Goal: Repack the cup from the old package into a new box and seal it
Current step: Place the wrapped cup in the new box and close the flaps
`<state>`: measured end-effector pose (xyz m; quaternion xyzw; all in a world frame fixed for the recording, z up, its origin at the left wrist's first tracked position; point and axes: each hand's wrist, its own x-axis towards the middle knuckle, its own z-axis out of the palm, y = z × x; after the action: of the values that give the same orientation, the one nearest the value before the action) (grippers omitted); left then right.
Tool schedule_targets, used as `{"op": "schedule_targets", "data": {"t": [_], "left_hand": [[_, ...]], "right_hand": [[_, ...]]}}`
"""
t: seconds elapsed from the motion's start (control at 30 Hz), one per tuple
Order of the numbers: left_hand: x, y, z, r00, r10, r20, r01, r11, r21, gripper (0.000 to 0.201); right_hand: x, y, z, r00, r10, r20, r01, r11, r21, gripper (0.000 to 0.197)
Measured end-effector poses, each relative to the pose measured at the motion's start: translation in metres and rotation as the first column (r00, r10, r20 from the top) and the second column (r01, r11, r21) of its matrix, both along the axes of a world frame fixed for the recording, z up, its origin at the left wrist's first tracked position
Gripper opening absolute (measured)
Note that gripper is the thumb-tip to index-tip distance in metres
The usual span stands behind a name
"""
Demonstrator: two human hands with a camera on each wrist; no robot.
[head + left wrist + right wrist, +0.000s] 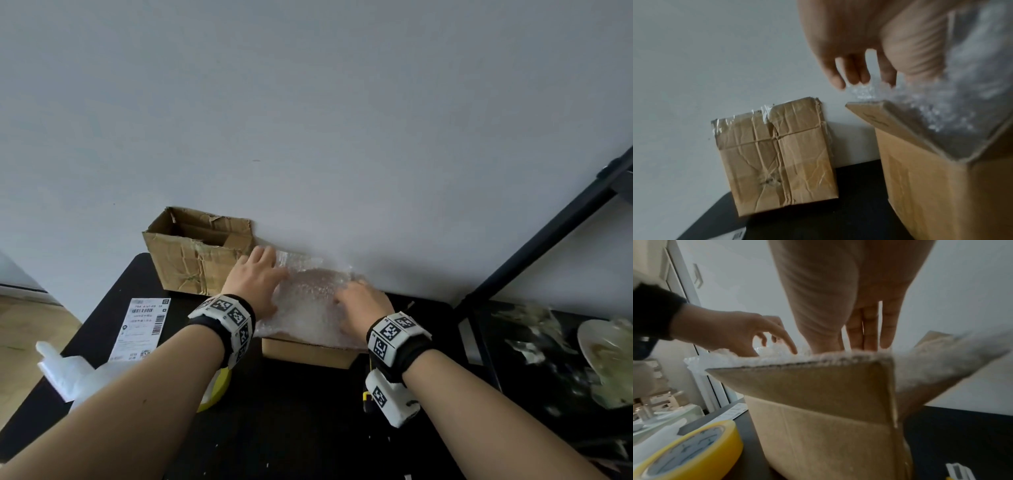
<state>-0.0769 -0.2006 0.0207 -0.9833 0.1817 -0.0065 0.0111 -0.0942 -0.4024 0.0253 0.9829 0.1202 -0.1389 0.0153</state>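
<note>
A sheet of bubble wrap [308,301] lies over the open top of the new brown box [308,353], which stands against the wall. My left hand [257,281] rests on the wrap's far left part with its fingers spread. My right hand [359,305] presses the wrap's right side with straight fingers [869,331]. In the left wrist view the wrap [951,105] spills over the new box's [931,186] flap. The old crumpled box [198,250] stands open to the left. No cup shows; the wrap hides the new box's inside.
On the black table [291,428] a yellow tape roll [701,456] lies under my left forearm, near a shipping label [142,325] and white foam [68,373]. A black pole [548,233] and a side table with a dirty plate [599,346] stand at the right.
</note>
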Motion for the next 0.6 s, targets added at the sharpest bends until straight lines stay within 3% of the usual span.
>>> {"op": "schedule_targets", "data": {"t": [0.07,0.23,0.37,0.47,0.6], "left_hand": [[0.002,-0.003,0.004,0.987,-0.113,0.111,0.113,0.994,0.004,0.035],[0.006,-0.016,0.005,0.965,-0.237,-0.110,0.250,0.960,0.124,0.039],[-0.003,-0.023,0.001,0.931,-0.362,-0.035,0.363,0.919,0.151,0.033],[0.003,-0.025,-0.012,0.931,-0.289,-0.221,0.331,0.926,0.180,0.028],[0.017,-0.028,-0.026,0.918,-0.197,-0.343,0.263,0.952,0.156,0.034]], "right_hand": [[0.000,-0.004,0.002,1.000,0.018,0.003,-0.018,1.000,0.000,0.036],[-0.005,0.001,0.008,0.981,0.010,-0.196,-0.036,0.991,-0.125,0.053],[0.001,0.003,0.006,0.979,0.044,-0.198,-0.078,0.983,-0.167,0.036],[0.004,0.010,-0.002,0.965,0.029,-0.261,-0.070,0.986,-0.151,0.031],[0.012,0.014,-0.010,0.955,-0.003,-0.296,-0.047,0.986,-0.161,0.036]]}}
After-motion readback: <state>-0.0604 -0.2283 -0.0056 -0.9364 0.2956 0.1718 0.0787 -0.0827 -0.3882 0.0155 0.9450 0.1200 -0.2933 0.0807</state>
